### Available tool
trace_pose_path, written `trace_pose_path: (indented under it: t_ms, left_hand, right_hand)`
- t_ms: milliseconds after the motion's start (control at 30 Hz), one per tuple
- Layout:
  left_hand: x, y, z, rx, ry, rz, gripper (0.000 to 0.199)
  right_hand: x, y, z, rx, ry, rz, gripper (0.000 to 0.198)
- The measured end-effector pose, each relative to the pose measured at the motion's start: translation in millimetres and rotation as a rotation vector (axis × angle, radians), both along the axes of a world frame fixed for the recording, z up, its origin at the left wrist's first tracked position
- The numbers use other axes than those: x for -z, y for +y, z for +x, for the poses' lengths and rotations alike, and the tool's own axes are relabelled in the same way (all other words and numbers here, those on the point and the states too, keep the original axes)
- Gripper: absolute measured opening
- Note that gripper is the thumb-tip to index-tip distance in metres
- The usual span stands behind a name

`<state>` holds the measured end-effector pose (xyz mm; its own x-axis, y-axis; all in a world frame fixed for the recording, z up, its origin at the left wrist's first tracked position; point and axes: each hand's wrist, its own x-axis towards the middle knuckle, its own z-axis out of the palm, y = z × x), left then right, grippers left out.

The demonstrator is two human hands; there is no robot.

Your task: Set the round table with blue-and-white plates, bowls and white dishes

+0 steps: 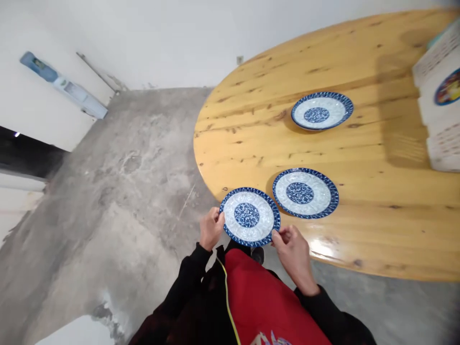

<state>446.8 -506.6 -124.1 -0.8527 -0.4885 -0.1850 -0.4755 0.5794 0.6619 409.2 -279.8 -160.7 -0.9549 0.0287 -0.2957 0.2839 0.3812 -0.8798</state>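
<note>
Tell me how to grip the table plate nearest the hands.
Pinch the nearer plate by its right rim, coming from the right: the held plate crowds its left edge. Shadow beneath suggests the rim stands off the table, probably leaving room underneath.

Bright, diffuse light covers the wall (172, 43); the opening (27, 154) at left is dark. Glare whitens the table (388, 230) along its near edge; soft shadows fall left of the box (439, 117) and under the far plate (322, 110). Wide-angle distortion slants the slightly blurred cooler (77, 93).
</note>
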Motion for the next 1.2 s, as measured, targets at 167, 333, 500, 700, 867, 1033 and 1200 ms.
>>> trace_pose_path:
  t_ms: [167, 333, 500, 700, 867, 1033, 1200]
  left_hand:
    - [8.2, -12, 24, 0.012, 0.007, 0.126, 0.016]
    - [13.0, -58, 27, 0.094, 0.042, 0.144, 0.026]
    - [14.9, -154, 24, 0.204, -0.006, 0.181, 0.022]
    - [3.4, -267, -17, 0.322, -0.056, 0.033, 0.019]
    - [3.0, -296, -83, 0.492, -0.037, 0.015, 0.023]
    - [13.3, -292, -153, 0.604, -0.038, -0.025, 0.019]
    - [14.6, -294, -214, 0.668, -0.087, -0.059, 0.018]
  right_hand:
    - [-3, -10, 26, 0.022, 0.056, 0.029, 0.029]
    - [-1, -48, 22, 0.031, 0.057, 0.041, 0.030]
    - [1, -139, 22, 0.068, 0.062, 0.006, 0.027]
    - [1, -256, 25, 0.212, 0.029, -0.090, 0.028]
    - [2, -289, 1, 0.375, -0.025, -0.155, 0.031]
    - [12, -291, -44, 0.479, 0.018, -0.125, 0.028]
    - [22, -297, -93, 0.510, 0.057, -0.086, 0.023]
